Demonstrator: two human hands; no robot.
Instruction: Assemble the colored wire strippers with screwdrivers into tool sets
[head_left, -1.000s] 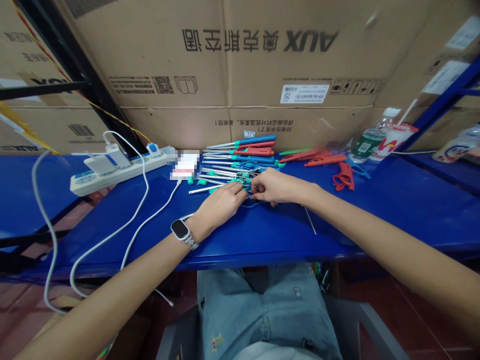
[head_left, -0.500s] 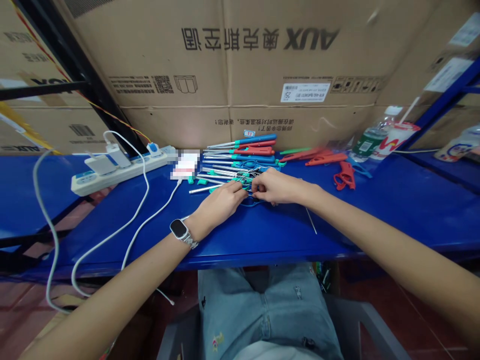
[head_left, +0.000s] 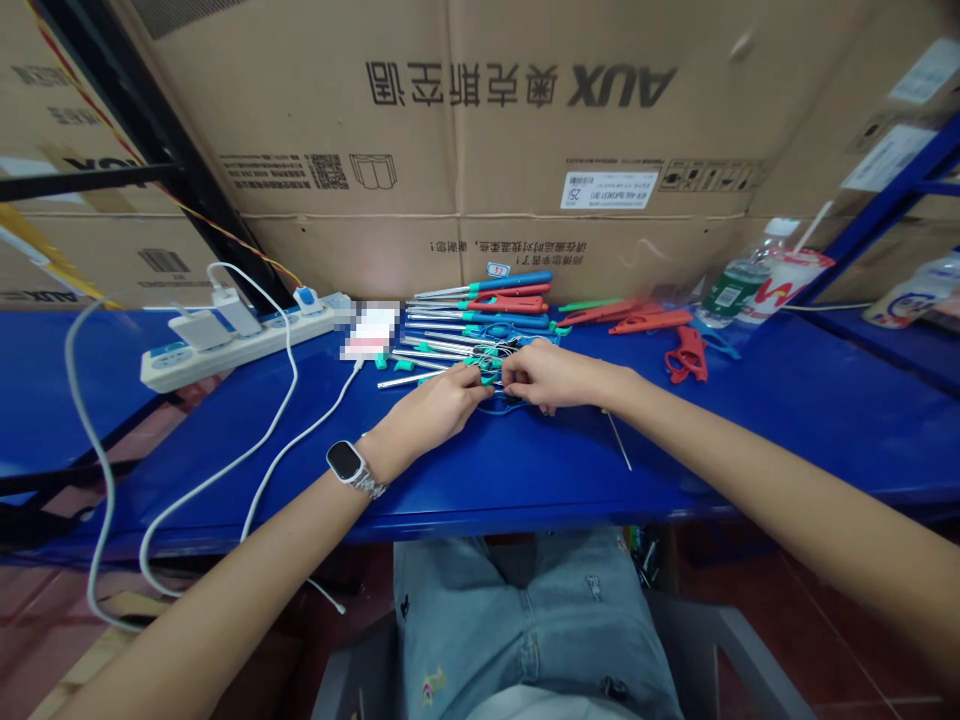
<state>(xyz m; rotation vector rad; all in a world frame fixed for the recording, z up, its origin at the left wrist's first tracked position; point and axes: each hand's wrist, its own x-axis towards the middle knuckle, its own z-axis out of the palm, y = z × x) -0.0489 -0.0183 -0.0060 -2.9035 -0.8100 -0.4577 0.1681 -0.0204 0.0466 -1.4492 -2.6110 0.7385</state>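
Note:
My left hand (head_left: pixel 448 402) is closed at the near edge of a pile of slim tools, its fingertips pinched on something too small to make out. Beside it, my right hand (head_left: pixel 541 375) has its fingers curled together among thin wires (head_left: pixel 491 352); what they grip is hidden. Several lighter-like tools with metal rods and blue handles (head_left: pixel 517 320) lie side by side behind the hands, with a red one (head_left: pixel 510 303) among them. Small green pieces (head_left: pixel 403 365) lie left of the rods. A thin rod (head_left: pixel 621 442) lies under my right forearm.
A white power strip (head_left: pixel 247 340) with plugs and cables is at the left, near a blurred phone (head_left: pixel 370 330). To the right are red casings (head_left: pixel 688 355), a bottle (head_left: pixel 731 290) and a cup (head_left: pixel 787 280). A large cardboard box (head_left: pixel 480 130) stands behind.
My left hand and its wrist have shifted slightly left, a little apart from my right hand. My right hand has barely moved.

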